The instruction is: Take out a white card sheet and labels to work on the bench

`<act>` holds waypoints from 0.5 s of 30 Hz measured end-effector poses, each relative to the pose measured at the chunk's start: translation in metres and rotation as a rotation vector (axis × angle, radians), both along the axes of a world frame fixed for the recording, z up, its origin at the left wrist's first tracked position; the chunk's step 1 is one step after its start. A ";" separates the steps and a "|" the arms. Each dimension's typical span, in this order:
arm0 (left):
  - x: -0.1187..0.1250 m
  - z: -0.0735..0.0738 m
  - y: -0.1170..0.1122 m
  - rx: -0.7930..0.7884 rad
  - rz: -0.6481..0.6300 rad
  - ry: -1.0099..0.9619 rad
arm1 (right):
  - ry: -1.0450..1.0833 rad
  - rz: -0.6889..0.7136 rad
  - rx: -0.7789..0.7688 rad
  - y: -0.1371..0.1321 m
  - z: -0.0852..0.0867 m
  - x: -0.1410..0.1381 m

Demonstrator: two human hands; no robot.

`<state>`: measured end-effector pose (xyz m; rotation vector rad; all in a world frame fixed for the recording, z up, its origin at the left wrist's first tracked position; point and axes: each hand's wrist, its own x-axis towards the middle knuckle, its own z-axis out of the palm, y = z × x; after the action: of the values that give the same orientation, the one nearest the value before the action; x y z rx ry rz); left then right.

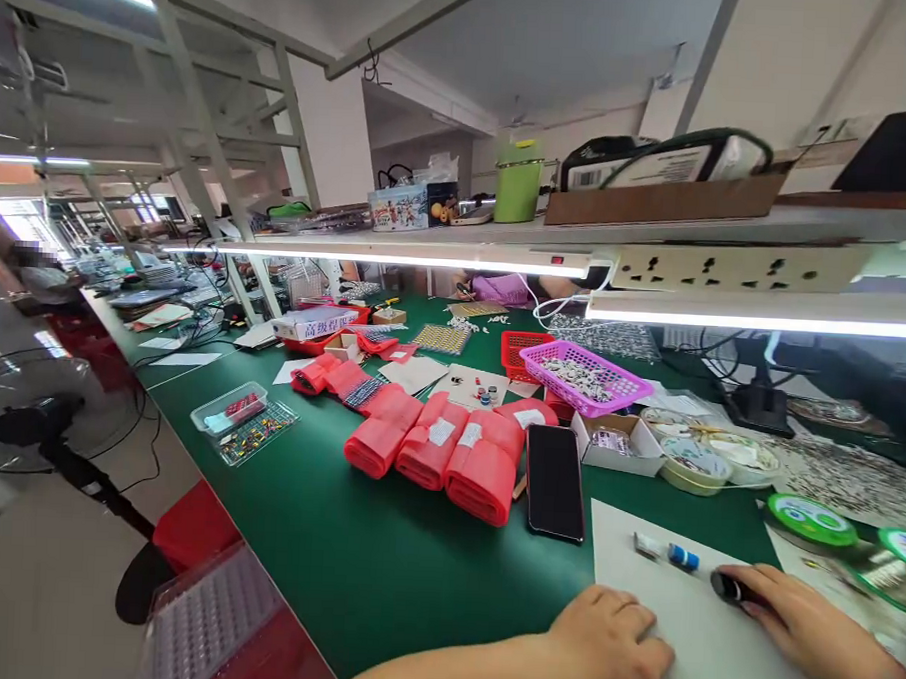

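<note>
l hand (605,641), r hand (808,625) on white card (700,631), green worktop (413,578)
l curled at card edge, can't tell if gripping; r pinches small black item (727,588)

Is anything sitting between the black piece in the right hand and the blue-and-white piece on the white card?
Nothing visible does. The right hand pinches the black piece, and the blue-and-white piece lies just ahead of it on the white card, with only bare card between them.
</note>
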<state>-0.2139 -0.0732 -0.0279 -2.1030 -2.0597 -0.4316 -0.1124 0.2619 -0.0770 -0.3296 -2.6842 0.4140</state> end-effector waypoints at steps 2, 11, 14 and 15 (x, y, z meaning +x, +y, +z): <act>0.000 0.002 0.000 -0.004 0.001 0.005 | -0.028 0.017 -0.066 0.006 -0.005 -0.005; -0.001 0.006 0.002 -0.046 0.026 0.012 | -0.067 0.039 -0.224 0.028 -0.023 -0.019; -0.001 0.006 0.002 -0.048 0.028 0.006 | -0.094 0.041 -0.241 0.032 -0.023 -0.018; -0.001 0.005 0.003 -0.047 0.029 0.003 | -0.100 0.041 -0.245 0.032 -0.022 -0.018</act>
<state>-0.2146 -0.0707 -0.0224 -2.0959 -2.1155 -0.3794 -0.1301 0.2941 -0.0995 -0.3748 -2.7439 0.7602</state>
